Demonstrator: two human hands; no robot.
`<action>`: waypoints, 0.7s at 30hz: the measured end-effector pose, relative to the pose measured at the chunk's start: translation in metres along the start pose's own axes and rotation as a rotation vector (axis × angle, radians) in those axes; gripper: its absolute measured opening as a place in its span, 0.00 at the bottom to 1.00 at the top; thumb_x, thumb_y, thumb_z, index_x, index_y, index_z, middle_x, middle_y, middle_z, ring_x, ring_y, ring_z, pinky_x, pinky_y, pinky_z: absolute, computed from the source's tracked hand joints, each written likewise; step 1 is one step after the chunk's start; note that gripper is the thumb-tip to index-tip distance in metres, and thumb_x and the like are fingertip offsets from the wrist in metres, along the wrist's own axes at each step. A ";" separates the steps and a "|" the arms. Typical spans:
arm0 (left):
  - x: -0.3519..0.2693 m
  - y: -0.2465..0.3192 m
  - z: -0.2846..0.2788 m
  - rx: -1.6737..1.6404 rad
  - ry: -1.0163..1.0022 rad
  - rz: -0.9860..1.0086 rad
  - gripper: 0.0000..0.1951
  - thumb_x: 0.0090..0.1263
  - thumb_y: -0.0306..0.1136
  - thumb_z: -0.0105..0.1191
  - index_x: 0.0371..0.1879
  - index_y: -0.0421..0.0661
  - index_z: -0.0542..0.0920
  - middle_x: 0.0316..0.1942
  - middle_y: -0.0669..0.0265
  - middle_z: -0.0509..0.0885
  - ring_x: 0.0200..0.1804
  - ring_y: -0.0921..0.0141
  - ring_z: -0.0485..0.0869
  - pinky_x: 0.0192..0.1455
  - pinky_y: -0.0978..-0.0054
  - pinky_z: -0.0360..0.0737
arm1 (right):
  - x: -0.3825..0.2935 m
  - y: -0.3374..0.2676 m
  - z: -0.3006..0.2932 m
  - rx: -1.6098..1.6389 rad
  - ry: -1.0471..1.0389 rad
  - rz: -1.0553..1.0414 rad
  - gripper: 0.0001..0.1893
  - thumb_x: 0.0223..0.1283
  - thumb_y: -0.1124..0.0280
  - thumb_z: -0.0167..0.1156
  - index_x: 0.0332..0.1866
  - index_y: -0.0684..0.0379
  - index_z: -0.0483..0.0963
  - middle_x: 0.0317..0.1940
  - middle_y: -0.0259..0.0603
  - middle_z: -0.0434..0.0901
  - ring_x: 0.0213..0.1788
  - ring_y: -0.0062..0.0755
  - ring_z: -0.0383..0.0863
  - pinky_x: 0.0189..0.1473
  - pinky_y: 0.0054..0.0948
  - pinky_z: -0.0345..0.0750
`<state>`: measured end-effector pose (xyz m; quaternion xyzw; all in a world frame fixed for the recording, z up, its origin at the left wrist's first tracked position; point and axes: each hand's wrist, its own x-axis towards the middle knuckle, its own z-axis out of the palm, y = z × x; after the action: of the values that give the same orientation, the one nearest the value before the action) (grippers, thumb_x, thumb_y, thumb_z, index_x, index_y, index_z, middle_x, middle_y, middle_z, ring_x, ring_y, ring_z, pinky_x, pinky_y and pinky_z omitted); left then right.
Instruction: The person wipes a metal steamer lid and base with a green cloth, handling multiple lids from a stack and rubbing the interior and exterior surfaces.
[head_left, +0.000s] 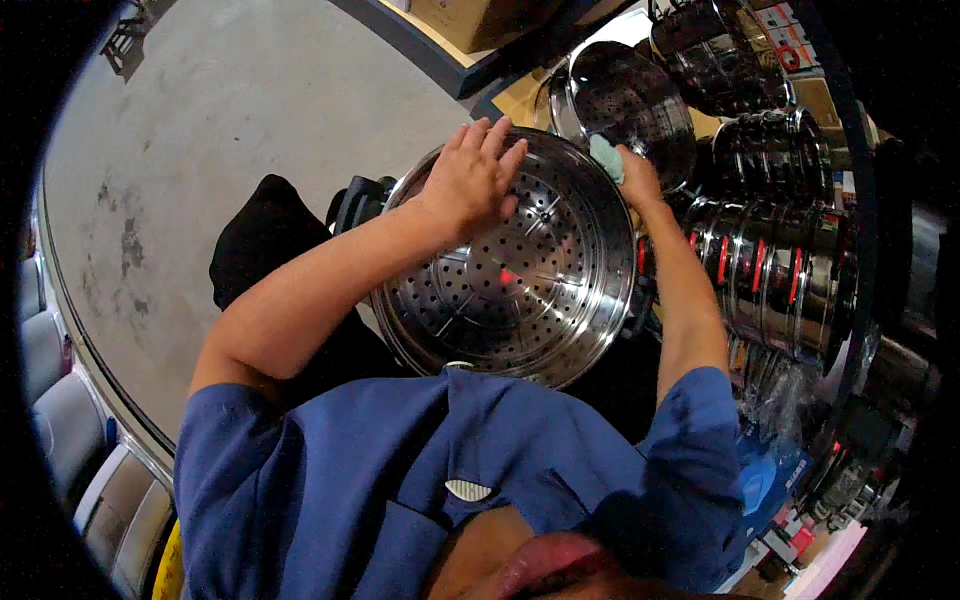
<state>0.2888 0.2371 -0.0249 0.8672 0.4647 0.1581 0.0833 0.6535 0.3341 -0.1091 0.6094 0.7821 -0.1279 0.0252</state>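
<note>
A round stainless-steel steamer pot (517, 300) with a perforated bottom is in front of my body, over my lap. A black side handle (360, 204) sticks out on its left. My left hand (472, 176) lies across the far left part of the pot with its fingers spread. Whether its palm presses on the metal, I cannot tell. At the upper right rim, my right hand (637, 180) grips a pale green cloth (606, 159), which meets the outer side of the rim. Part of the pot's near edge is hidden by my blue shirt.
Beyond my right hand stands another perforated steamer pot (622, 97). Several shiny steel pots (772, 154) crowd the right side, with a stacked steamer (772, 262) closest. A cardboard box (480, 22) sits at the top. Grey concrete floor (300, 82) spreads to the left.
</note>
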 end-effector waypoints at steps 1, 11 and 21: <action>0.000 0.001 0.000 0.009 0.015 0.004 0.37 0.59 0.45 0.63 0.66 0.44 0.67 0.68 0.46 0.64 0.67 0.48 0.66 0.71 0.53 0.64 | -0.001 0.004 -0.008 -0.003 0.000 0.005 0.28 0.44 0.67 0.70 0.55 0.54 0.72 0.43 0.55 0.82 0.46 0.56 0.82 0.48 0.46 0.78; 0.005 0.002 -0.005 -0.013 -0.046 -0.059 0.35 0.62 0.46 0.61 0.67 0.44 0.66 0.69 0.48 0.65 0.68 0.48 0.66 0.71 0.52 0.63 | 0.011 0.019 -0.154 0.314 0.432 0.201 0.24 0.43 0.66 0.69 0.50 0.59 0.79 0.40 0.44 0.85 0.43 0.41 0.85 0.48 0.36 0.78; 0.018 -0.008 -0.018 -0.361 -0.020 -0.221 0.31 0.72 0.49 0.50 0.66 0.37 0.66 0.68 0.45 0.66 0.71 0.50 0.63 0.72 0.59 0.61 | -0.045 -0.028 -0.211 0.615 0.521 0.146 0.21 0.47 0.70 0.69 0.50 0.60 0.79 0.43 0.39 0.84 0.44 0.31 0.83 0.49 0.31 0.77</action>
<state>0.2855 0.2562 -0.0066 0.7835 0.5204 0.2199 0.2586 0.6623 0.3339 0.1084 0.6543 0.6423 -0.1951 -0.3481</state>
